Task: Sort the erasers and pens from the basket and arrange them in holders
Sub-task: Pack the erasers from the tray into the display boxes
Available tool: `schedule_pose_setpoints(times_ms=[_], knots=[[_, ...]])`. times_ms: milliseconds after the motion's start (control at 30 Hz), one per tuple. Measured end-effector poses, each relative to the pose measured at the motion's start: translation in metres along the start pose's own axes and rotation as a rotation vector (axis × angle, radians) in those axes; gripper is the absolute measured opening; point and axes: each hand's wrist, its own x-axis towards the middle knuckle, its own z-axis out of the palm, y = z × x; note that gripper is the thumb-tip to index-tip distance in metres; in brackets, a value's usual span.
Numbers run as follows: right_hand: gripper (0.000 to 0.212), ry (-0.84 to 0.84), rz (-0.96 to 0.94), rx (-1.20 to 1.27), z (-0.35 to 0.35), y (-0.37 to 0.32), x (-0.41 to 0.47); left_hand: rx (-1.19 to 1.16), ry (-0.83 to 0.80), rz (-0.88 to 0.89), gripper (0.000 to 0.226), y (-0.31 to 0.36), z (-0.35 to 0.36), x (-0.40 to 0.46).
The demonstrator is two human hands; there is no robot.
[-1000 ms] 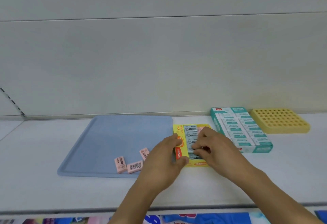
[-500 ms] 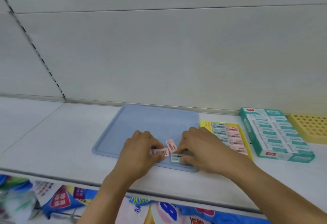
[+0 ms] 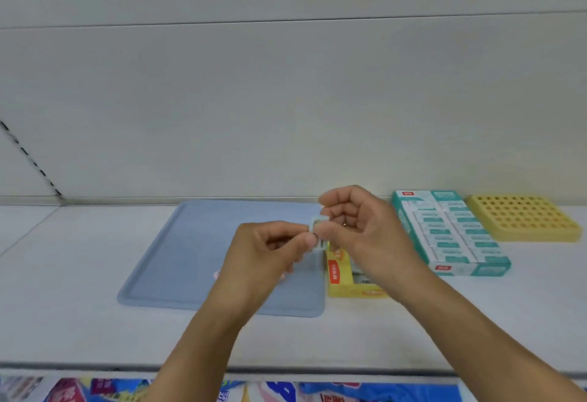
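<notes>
Pale teal and white, one small rectangular eraser (image 3: 318,232) is pinched between both hands above the flat blue tray (image 3: 190,258): the left hand (image 3: 270,252) nips its near edge with curled fingers, the right hand (image 3: 352,227) grips the far side. Beside the tray lie two cardboard boxes, one yellow box (image 3: 341,281), one teal box (image 3: 451,233), then one perforated yellow holder (image 3: 524,217).

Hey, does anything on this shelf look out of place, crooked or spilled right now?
Nothing stands out. The blue tray, yellow eraser box, teal eraser box and yellow holder lie flat; both hands pinch a small eraser above the tray.
</notes>
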Motion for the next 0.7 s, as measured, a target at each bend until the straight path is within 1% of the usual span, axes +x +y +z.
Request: schedule_pose_setpoints(times_ms=[33,67,100,167,233,300,333,367,467,567,633,700], knots=[[0.020,0.057,0.031,0.085,-0.005,-0.001,0.000,-0.066,-0.011,-0.019,0.003,0.005,0.008,0.002],[0.013,0.084,0.056,0.108,-0.010,-0.002,-0.001,-0.119,-0.021,-0.036,0.002,0.008,0.016,0.004],[0.006,0.087,0.078,0.095,-0.017,-0.001,-0.003,-0.146,-0.032,-0.051,0.004,0.010,0.024,0.005],[0.003,0.080,0.110,0.024,-0.032,0.004,-0.008,-0.104,-0.049,-0.043,0.006,0.008,0.038,0.007],[0.007,0.086,0.113,-0.111,-0.052,0.011,-0.012,0.123,-0.049,0.032,0.005,-0.001,0.045,0.006],[0.016,0.057,0.094,-0.343,-0.069,0.019,-0.017,0.454,-0.103,0.130,0.021,-0.013,0.045,0.003],[0.020,0.019,0.094,-0.435,-0.074,0.022,-0.020,0.594,-0.162,0.175,0.031,-0.018,0.045,0.000],[0.021,-0.029,0.100,-0.497,-0.075,0.026,-0.023,0.686,-0.217,0.215,0.038,-0.021,0.045,-0.002],[0.018,-0.117,0.084,-0.585,-0.070,0.037,-0.026,0.816,-0.297,0.339,0.043,-0.032,0.048,-0.005],[0.017,-0.139,0.058,-0.561,-0.068,0.041,-0.025,0.819,-0.288,0.373,0.049,-0.040,0.051,-0.009],[0.019,-0.142,0.019,-0.590,-0.068,0.042,-0.026,0.839,-0.267,0.382,0.062,-0.044,0.052,-0.012],[0.016,-0.145,-0.040,-0.646,-0.066,0.044,-0.030,0.873,-0.247,0.387,0.074,-0.045,0.054,-0.013]])
